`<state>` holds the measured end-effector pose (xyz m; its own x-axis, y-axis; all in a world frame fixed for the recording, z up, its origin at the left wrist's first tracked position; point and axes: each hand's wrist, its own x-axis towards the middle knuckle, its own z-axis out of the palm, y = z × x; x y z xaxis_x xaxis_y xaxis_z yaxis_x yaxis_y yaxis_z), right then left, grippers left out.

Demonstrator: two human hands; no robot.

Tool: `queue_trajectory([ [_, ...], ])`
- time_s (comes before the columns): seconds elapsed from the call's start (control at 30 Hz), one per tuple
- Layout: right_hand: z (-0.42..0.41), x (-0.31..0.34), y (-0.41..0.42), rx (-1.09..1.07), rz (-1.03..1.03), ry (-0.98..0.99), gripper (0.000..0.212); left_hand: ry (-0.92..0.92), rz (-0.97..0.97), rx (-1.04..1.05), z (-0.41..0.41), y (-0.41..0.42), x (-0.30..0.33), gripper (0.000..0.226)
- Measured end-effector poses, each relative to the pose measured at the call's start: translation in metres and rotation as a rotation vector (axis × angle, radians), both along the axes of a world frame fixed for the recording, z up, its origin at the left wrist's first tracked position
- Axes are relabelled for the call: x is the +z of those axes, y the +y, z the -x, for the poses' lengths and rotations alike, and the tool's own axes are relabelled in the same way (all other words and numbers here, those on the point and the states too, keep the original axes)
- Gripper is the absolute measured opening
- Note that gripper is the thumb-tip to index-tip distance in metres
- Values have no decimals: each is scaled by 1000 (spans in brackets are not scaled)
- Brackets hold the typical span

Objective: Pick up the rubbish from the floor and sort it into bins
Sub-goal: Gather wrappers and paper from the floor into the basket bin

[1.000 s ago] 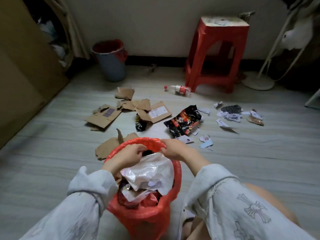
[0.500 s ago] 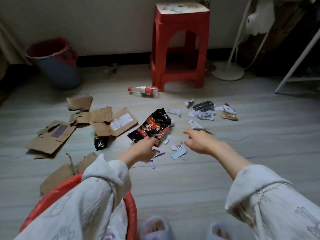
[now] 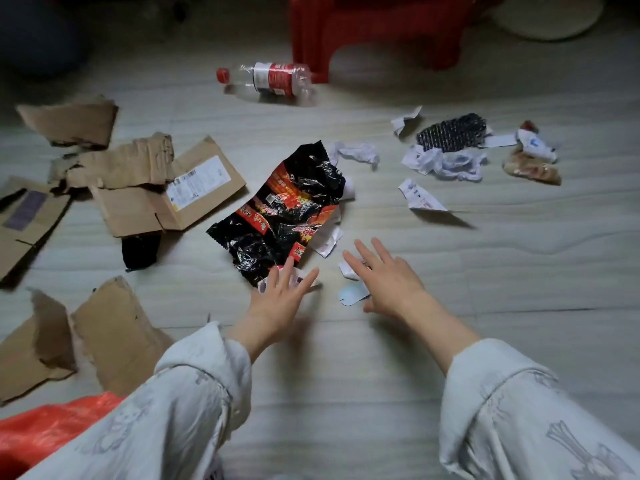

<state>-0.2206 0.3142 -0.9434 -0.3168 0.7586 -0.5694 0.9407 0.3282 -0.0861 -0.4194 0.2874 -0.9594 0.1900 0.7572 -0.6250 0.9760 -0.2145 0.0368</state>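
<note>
1. The left hand (image 3: 277,299) is spread flat, fingers straight, over a small white scrap (image 3: 298,280) at the near corner of the black-and-red snack wrapper (image 3: 284,209) on the floor (image 3: 519,271).
2. The right hand (image 3: 388,282) is likewise released, fingers splayed above paper bits (image 3: 353,294).
3. Torn cardboard (image 3: 145,192) lies left; a plastic bottle (image 3: 270,79) lies beyond, beside the red stool (image 3: 374,26).

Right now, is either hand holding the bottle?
No. The bottle lies on the floor by the red stool, far from both open hands, left hand and right hand.
</note>
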Motion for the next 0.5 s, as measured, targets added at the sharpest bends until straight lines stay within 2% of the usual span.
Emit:
queue_trajectory([
  [0.07,0,-15,0,31,45,10,90,16,-53,1,5,-9,-14,79],
  [0.17,-2,-28,-9,21,2,37,69,-21,-163,-55,8,-12,-24,62],
  [0.3,5,-29,-14,-23,-76,117,42,-119,-147,-29,4,-7,-20,47],
  [0.4,9,-30,-17,-135,-36,184,39,-162,-156,-4,-2,-10,-14,34],
  [0.5,7,-33,-21,-294,42,275,41,-153,-160,9,-5,-11,-12,32],
])
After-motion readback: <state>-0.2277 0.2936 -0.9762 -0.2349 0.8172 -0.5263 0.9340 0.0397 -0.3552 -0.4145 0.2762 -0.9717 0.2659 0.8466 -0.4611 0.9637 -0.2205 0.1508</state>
